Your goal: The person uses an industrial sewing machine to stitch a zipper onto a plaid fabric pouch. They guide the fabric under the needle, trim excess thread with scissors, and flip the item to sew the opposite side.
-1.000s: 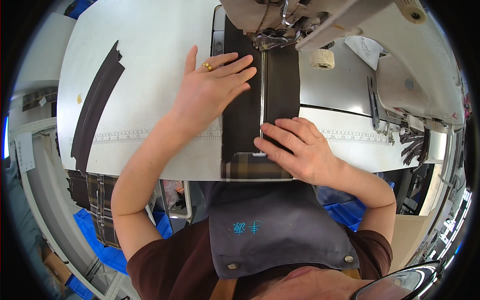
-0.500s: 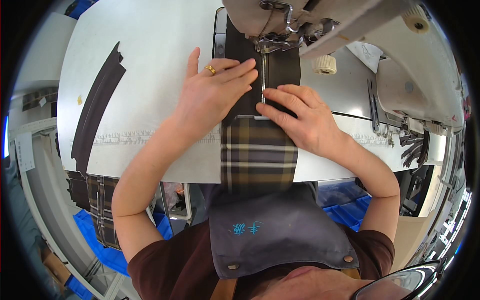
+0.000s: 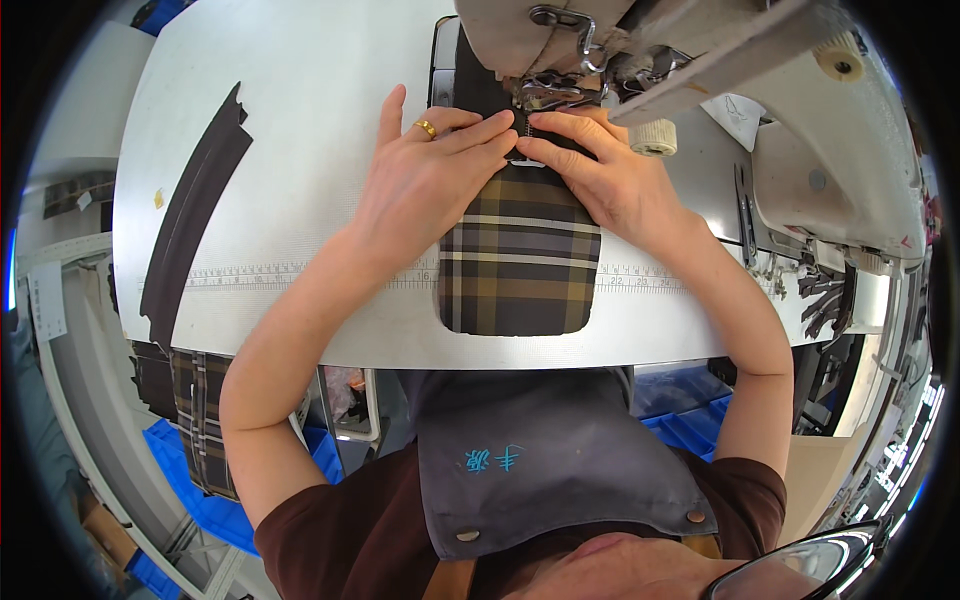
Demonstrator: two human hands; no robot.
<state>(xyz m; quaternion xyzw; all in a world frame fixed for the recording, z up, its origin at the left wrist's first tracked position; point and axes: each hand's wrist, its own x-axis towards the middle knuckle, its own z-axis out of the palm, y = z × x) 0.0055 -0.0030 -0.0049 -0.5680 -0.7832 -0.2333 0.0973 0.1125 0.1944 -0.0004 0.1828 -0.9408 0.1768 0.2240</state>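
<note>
The left hand (image 3: 438, 165) and right hand (image 3: 605, 170) rest palm down at opposite sides of the zipper (image 3: 527, 128), fingers partly spread. The plaid cloth (image 3: 520, 270) lies flat on the tabletop (image 3: 300, 190), between the wrists and toward the near edge; the sewing machine (image 3: 530, 40) stands just beyond the hands.

Brown-and-black plaid fabric panel (image 3: 520, 265), flat, near corners rounded, zipper (image 3: 528, 129) beyond.

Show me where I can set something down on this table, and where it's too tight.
Widest bare patch: white table between the curved dark strip and the left hand. Smaller: between the plaid fabric and the right forearm. Crowded: near the sewing machine, where the right hand also sits, and the table's right end, with a slim tool and dark scraps.
</note>
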